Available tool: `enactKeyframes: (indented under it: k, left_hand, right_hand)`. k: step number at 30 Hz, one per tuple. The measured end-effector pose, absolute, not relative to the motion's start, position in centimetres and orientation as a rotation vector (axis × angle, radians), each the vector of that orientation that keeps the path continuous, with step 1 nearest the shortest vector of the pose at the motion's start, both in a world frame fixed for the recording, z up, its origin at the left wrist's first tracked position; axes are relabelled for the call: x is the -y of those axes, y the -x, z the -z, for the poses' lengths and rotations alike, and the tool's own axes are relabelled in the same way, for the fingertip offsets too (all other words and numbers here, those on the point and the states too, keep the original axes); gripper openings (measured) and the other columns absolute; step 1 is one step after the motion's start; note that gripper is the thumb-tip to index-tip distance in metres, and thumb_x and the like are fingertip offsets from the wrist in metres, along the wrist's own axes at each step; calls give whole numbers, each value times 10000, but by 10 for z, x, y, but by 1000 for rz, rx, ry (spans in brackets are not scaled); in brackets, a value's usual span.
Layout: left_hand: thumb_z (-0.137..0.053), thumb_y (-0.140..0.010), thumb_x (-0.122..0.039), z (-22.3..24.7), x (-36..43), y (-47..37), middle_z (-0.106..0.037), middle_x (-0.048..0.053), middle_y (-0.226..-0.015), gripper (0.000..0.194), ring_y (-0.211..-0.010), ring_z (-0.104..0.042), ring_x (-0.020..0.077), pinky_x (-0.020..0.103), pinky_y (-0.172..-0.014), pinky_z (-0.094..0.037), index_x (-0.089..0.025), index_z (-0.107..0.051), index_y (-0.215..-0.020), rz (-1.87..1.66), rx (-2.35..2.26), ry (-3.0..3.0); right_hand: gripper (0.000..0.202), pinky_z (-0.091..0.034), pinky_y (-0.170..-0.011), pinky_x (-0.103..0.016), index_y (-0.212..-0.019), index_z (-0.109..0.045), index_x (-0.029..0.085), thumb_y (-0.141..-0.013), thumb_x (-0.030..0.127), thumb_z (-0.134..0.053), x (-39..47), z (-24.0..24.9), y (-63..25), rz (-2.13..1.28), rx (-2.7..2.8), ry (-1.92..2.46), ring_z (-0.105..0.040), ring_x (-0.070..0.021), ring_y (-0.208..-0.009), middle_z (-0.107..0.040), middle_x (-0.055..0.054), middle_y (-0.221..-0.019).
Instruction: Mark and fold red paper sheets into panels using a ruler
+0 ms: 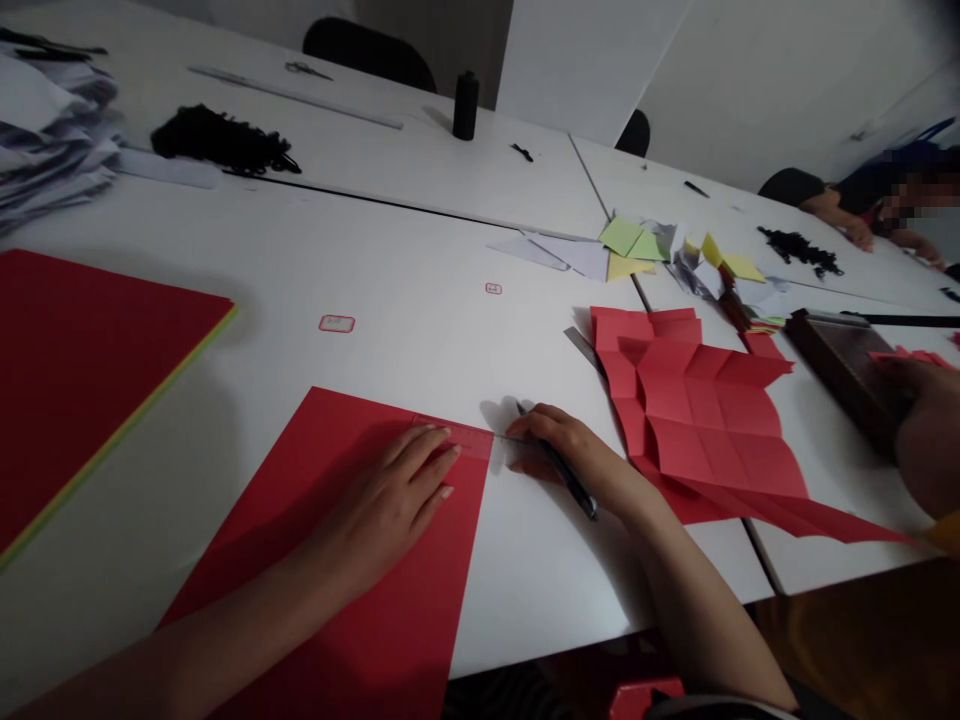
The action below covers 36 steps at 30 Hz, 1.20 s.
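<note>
A red sheet of paper (300,500) lies in front of me on the white table. Along its far edge rests a clear ruler (474,441), its right part reaching past the sheet's corner. My left hand (397,490) lies over the sheet, fingers stretched out with the tips on the ruler. Just right of the paper, my right hand (559,445) is closed around a black pen (571,480), which slants across the fingers. Its thumb and fingertips are at the ruler's right end; whether they pinch it I cannot tell.
At left lies a stack of red sheets (90,370) with yellow-green edges. Creased red paper (697,410) spreads at right, near a dark box (847,370) and another person's hand (930,430). Behind are paper scraps (637,240), black cord (217,138) and a black bottle (466,105).
</note>
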State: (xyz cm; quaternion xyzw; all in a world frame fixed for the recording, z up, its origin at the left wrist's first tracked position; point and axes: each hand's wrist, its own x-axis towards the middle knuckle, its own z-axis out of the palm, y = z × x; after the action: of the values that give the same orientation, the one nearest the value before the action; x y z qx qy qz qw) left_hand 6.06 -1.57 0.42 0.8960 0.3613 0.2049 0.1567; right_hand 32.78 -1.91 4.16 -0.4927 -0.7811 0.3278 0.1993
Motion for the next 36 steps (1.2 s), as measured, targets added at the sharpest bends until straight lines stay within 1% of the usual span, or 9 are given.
enactKeyframes:
  k: [4, 8, 20, 24, 27, 30, 32, 34, 36]
  left_hand:
    - [-356, -996, -225, -3, 15, -61, -491, 64, -1398, 358, -1323, -431, 227, 420, -1089, -446, -213, -561, -1289, -578, -1026, -2554]
    - [-385, -991, -236, -3, 15, -60, -493, 66, -1393, 347, -1316, -436, 226, 410, -1071, -464, -211, -559, -1290, -570, -1032, -2553]
    - [-371, -997, -231, -3, 16, -60, -494, 88, -1393, 348, -1316, -436, 235, 427, -1079, -456, -182, -568, -1279, -549, -1041, -2607]
    - [-388, -989, -225, -3, 16, -61, -508, 88, -1381, 342, -1311, -442, 241, 432, -1078, -455, -192, -566, -1280, -552, -1041, -2617]
    - [-381, -988, -211, -4, 17, -62, -523, 102, -1360, 343, -1291, -460, 246, 437, -1068, -461, -173, -569, -1273, -559, -1039, -2624]
    - [-365, -988, -200, -5, 18, -62, -536, 105, -1340, 344, -1276, -472, 244, 431, -1064, -460, -167, -574, -1259, -573, -1034, -2609]
    - [-361, -983, -188, -5, 19, -62, -543, 99, -1333, 348, -1279, -470, 240, 427, -1067, -454, -174, -567, -1263, -571, -1027, -2601]
    - [-370, -976, -181, -5, 19, -62, -540, 100, -1339, 350, -1284, -466, 242, 423, -1065, -454, -173, -556, -1273, -566, -1031, -2597]
    - [-381, -971, -181, -5, 19, -62, -542, 110, -1336, 344, -1281, -468, 251, 427, -1059, -456, -160, -561, -1263, -580, -1030, -2604]
  right_hand:
    - [257, -507, -799, -343, -1150, -578, 249, -893, 257, -590, 19, -42, -328, -932, 2177, 1368, -582, -189, -893, -571, -50, -1019]
    - [262, -507, -800, -350, -1154, -582, 253, -892, 266, -585, 19, -43, -328, -940, 2174, 1378, -589, -193, -883, -576, -53, -1024]
    - [253, -496, -793, -321, -1140, -593, 235, -894, 290, -581, 19, -43, -326, -952, 2156, 1396, -588, -177, -867, -569, -44, -1007]
    - [214, -498, -764, -310, -1119, -605, 248, -925, 261, -516, 15, -39, -330, -954, 2091, 1383, -607, -158, -826, -610, -34, -978]
    - [213, -493, -712, -302, -1109, -627, 251, -948, 310, -500, 12, -39, -331, -917, 1960, 1430, -609, -148, -762, -648, -22, -904]
    - [242, -492, -710, -306, -1094, -664, 257, -936, 386, -534, 10, -47, -322, -894, 1862, 1440, -629, -165, -818, -675, -38, -930]
    - [243, -493, -737, -319, -1032, -695, 250, -922, 415, -555, 8, -54, -310, -894, 1855, 1408, -634, -178, -859, -686, -53, -946]
    - [250, -492, -711, -316, -992, -694, 229, -908, 429, -571, 2, -57, -295, -955, 1821, 1373, -630, -172, -806, -689, -54, -888]
    - [245, -478, -644, -291, -972, -662, 209, -887, 428, -593, -8, -54, -278, -1066, 1752, 1335, -608, -153, -720, -673, -36, -816]
